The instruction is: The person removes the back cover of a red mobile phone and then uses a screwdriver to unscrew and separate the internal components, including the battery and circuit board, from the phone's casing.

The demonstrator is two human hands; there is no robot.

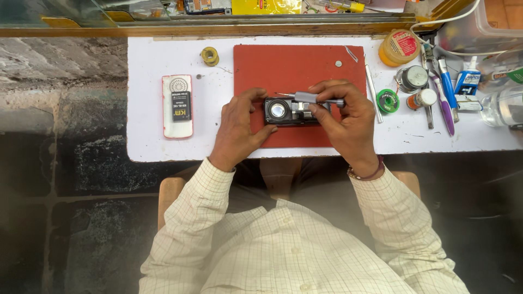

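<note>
Hands are kept close together over a red mat (305,60) on the white counter (147,136). A small black device (289,111) with a round lens-like part on its left end is gripped by the left hand (239,128): the thumb is pressed against the device's near left corner, and the fingers are curled over its far edge. A grey screwdriver (310,98) is clamped in the right hand (343,117) between thumb and fingers, laid almost level across the top of the device, with its thin tip pointed left toward the left hand's fingers. Whether the tip touches the device cannot be told. The device lies on the near half of the mat, between the two hands.

A small screw (338,63) and a thin metal piece (351,53) are seen on the far part of the mat. Left of the mat, well apart, a white and red phone (177,106) is laid face down, with a yellow roll (210,55) beyond it. Right of the mat, a green spool (388,101), a yellow tin (399,48), tweezers (373,92), a purple-handled tool (445,111) and a blue-capped glue bottle (467,81) are crowded together. Checked shirt sleeves are seen below.
</note>
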